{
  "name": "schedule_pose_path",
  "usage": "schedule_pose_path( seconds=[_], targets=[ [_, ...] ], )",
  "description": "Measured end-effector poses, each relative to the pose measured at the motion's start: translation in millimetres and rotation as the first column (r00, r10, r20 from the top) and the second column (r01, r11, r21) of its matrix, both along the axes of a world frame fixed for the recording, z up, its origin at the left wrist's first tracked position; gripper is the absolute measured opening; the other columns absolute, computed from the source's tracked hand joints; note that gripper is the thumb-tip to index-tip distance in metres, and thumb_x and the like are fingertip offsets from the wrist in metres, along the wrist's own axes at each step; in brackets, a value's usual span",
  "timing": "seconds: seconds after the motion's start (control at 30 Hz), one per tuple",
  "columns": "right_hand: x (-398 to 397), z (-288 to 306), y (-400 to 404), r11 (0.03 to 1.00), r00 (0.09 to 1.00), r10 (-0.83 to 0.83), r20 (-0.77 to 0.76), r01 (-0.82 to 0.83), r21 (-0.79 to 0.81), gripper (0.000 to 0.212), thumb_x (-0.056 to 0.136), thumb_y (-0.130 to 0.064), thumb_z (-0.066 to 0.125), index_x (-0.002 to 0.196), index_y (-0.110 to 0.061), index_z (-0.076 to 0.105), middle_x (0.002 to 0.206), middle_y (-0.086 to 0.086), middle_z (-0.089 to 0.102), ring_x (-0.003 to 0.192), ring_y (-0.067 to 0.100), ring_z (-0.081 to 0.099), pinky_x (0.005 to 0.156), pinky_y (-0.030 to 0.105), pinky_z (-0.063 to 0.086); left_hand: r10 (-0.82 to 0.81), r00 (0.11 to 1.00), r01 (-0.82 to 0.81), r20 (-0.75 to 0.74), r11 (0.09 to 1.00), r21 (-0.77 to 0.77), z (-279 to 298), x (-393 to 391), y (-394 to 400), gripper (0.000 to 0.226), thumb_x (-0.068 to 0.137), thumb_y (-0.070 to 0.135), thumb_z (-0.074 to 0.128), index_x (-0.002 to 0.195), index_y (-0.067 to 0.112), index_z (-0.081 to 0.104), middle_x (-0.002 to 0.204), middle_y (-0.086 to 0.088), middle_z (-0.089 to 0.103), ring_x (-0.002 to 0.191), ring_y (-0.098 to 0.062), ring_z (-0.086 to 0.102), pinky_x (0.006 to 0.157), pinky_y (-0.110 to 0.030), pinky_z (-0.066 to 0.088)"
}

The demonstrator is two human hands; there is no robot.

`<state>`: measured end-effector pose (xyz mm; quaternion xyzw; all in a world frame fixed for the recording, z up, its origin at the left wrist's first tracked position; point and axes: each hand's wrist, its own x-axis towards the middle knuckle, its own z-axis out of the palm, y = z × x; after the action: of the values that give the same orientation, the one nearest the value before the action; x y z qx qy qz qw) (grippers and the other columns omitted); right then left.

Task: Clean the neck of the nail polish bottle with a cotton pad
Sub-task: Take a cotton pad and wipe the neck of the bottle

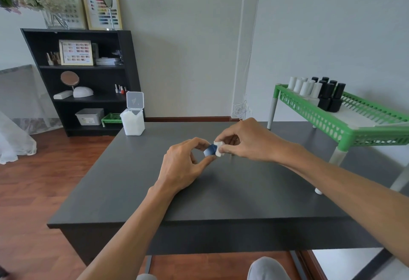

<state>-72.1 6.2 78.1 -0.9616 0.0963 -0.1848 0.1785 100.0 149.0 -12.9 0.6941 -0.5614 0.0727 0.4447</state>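
Note:
My left hand [184, 164] pinches a small blue nail polish bottle [210, 149] between thumb and fingers, held tilted above the dark table [221, 191]. My right hand [245, 141] presses a white cotton pad [219, 147] against the bottle's right end, where the neck is hidden under the pad. A thin dark stick, perhaps the brush, pokes down below the right hand's fingers [230, 158]; the cap is not visible.
A clear box of cotton pads [132, 122] with its lid up stands at the table's far left corner. A green plastic rack [345, 120] holding several white and black bottles stands on the right. A black shelf unit [86, 80] is against the wall.

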Motion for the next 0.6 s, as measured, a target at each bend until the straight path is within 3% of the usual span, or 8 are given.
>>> schedule_pose_path(
  seconds=[0.17,0.23,0.33,0.47,0.6],
  targets=[
    [-4,8,-3,0.987,0.994,0.110,-0.020,-0.112,-0.111,0.023,0.092,-0.018,0.080,0.114,-0.022,0.083,0.097,-0.003,0.080,0.084,0.009,0.073,0.082,0.028,0.059,-0.069,0.997,0.069,-0.016,0.998,-0.003,0,0,1,0.028,0.088,0.053,0.079,0.111,0.044,0.066,0.103,0.033,0.064,0.057,-0.008,0.068,0.058,-0.014,0.056],
    [-4,6,-3,0.992,0.996,0.085,-0.004,-0.085,-0.098,0.020,0.091,-0.021,0.082,0.110,-0.025,0.084,0.093,-0.006,0.081,0.082,0.007,0.074,0.079,0.025,0.059,-0.067,0.998,0.067,-0.001,0.998,-0.005,-1,0,1,0.033,0.087,0.061,0.073,0.113,0.042,0.068,0.102,0.038,0.061,0.057,-0.007,0.068,0.058,-0.016,0.057],
    [-2,1,0,1.000,0.999,0.023,0.044,-0.023,0.001,0.014,0.087,-0.027,0.084,0.101,-0.029,0.086,0.084,-0.016,0.081,0.081,-0.003,0.072,0.074,0.010,0.054,-0.057,0.998,0.058,0.021,0.998,-0.024,-2,0,0,0.040,0.085,0.070,0.066,0.113,0.041,0.068,0.099,0.040,0.060,0.057,-0.006,0.067,0.059,-0.020,0.059],
    [1,-5,0,0.982,0.992,-0.097,0.085,0.081,0.171,0.010,0.085,-0.031,0.087,0.095,-0.032,0.086,0.073,-0.028,0.076,0.073,-0.012,0.071,0.070,0.004,0.051,-0.022,0.999,0.024,0.038,0.997,-0.074,-2,2,0,0.035,0.086,0.062,0.072,0.111,0.037,0.070,0.101,0.030,0.066,0.059,-0.006,0.066,0.059,-0.020,0.058],
    [2,-8,-1,0.942,0.987,-0.144,0.067,0.116,0.316,0.007,0.088,-0.028,0.084,0.095,-0.029,0.086,0.067,-0.019,0.077,0.067,-0.003,0.074,0.065,0.007,0.052,-0.003,0.998,0.009,0.069,0.997,-0.076,-2,1,0,0.034,0.088,0.059,0.074,0.112,0.035,0.072,0.103,0.026,0.069,0.055,-0.007,0.064,0.061,-0.026,0.060]
  ],
)
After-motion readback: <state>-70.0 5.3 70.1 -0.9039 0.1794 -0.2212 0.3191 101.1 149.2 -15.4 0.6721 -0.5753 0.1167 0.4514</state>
